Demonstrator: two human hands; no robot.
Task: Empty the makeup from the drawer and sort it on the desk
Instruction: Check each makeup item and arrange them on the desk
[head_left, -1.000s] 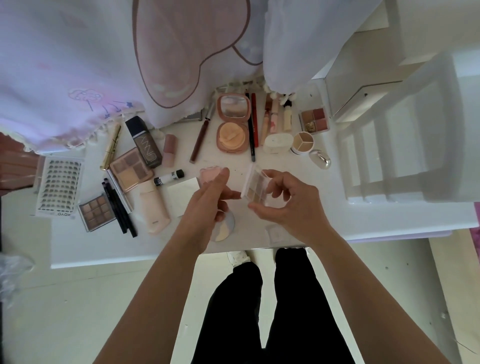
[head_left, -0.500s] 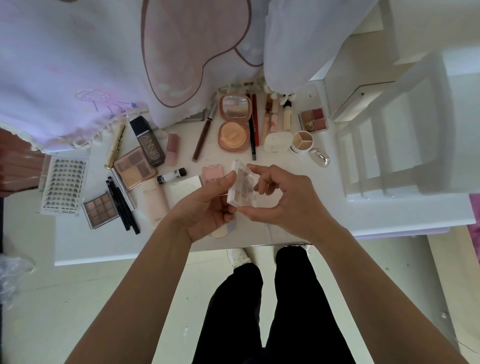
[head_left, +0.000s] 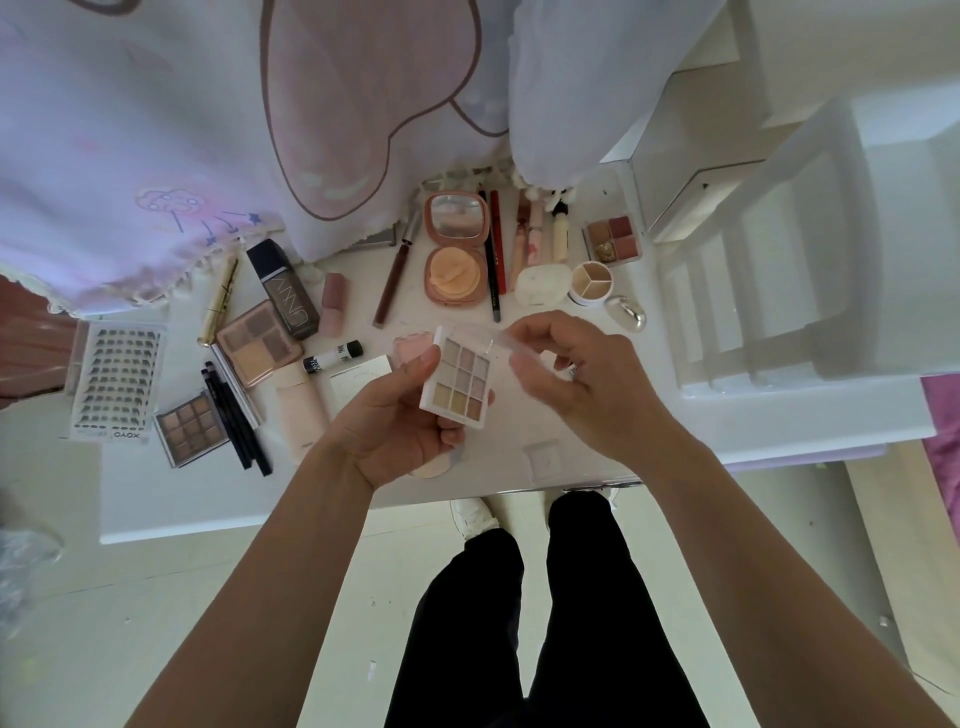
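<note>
Above the white desk (head_left: 171, 499) I hold a small white nine-pan eyeshadow palette (head_left: 460, 382). My left hand (head_left: 400, 426) grips its base from below, thumb on the left edge. My right hand (head_left: 576, 384) pinches its clear lid (head_left: 501, 343), swung open to the right. Makeup lies spread over the desk: a brown nine-pan palette (head_left: 191, 428), a four-pan palette (head_left: 258, 343), an open peach compact (head_left: 455, 249), a red four-pan palette (head_left: 613, 240), pencils (head_left: 236, 418) and tubes.
A lash card (head_left: 115, 382) lies at the desk's left end. A patterned curtain (head_left: 260, 119) hangs over the back edge. A white slatted drawer unit (head_left: 779, 291) stands to the right. My legs and the floor are below the front edge.
The palette turned from edge-on to face up. My left hand took its base, and my right hand swung the clear lid open to the right.
</note>
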